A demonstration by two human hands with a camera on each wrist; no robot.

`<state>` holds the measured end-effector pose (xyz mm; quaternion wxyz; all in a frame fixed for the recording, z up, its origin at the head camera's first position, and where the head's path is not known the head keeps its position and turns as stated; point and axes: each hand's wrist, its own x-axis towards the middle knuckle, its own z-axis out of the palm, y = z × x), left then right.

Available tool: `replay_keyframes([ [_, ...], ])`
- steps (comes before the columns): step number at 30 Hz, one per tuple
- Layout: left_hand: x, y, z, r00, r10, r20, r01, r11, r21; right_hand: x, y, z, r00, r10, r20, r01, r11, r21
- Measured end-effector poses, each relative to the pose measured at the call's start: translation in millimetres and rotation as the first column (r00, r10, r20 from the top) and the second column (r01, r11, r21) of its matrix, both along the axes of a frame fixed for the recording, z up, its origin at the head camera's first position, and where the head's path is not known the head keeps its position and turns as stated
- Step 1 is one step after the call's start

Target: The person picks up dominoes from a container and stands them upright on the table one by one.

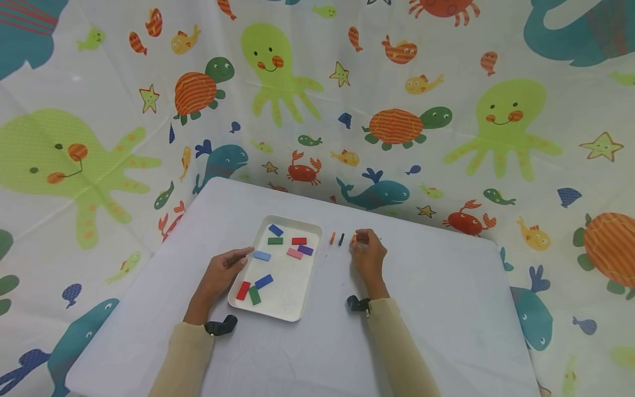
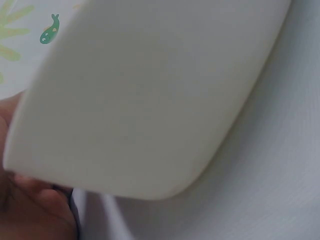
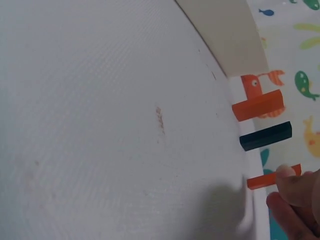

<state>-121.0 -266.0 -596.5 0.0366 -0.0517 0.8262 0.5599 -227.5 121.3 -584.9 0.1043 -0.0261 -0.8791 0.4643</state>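
Note:
A shallow white tray (image 1: 285, 309) lies on the table, holding several flat, coloured domino-like blocks, among them a red block (image 1: 243, 290), a light blue block (image 1: 262, 256) and a purple block (image 1: 305, 250). My left hand (image 1: 218, 278) touches its left rim with loosely bent fingers; in the left wrist view the tray wall (image 2: 140, 110) partly hides them. Right of the tray, an orange block (image 3: 258, 105) and a dark block (image 3: 266, 136) stand upright in a row. Beyond them my right hand (image 1: 368, 255) pinches another orange block (image 3: 262, 181) between thumb and fingertips, its lower end at the table.
The white-covered table (image 1: 446, 309) extends to the right and toward me. Behind it hangs a curtain (image 1: 317, 94) printed with sea animals. Small reddish marks (image 3: 160, 120) show on the table cloth. A black wrist camera (image 1: 358, 303) sits on my right wrist.

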Motion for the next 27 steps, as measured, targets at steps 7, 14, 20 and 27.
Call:
replay_keyframes([
  [7, 0.6, 0.1, 1.9, 1.0, 0.0, 0.006, 0.0, 1.0, -0.002, -0.6, -5.1, 12.5, 0.995, -0.029, -0.094, 0.032, 0.999, 0.026],
  [14, 0.8, 0.0, 2.5, 1.0, -0.003, 0.001, 0.003, 1.0, 0.001, 0.4, -14.1, 31.3, 0.988, -0.023, -0.154, 0.023, 1.0, 0.001],
  [20, 0.6, -0.3, 1.8, 1.0, -0.006, -0.007, 0.006, 1.0, 0.006, 3.7, -23.2, 43.2, 0.981, 0.02, -0.194, -0.015, 1.0, 0.026],
  [27, 0.1, 0.2, 1.5, 1.0, -0.005, -0.008, 0.005, 1.0, 0.005, 6.5, -36.0, 47.4, 0.98, 0.066, -0.187, -0.055, 0.997, 0.062],
])
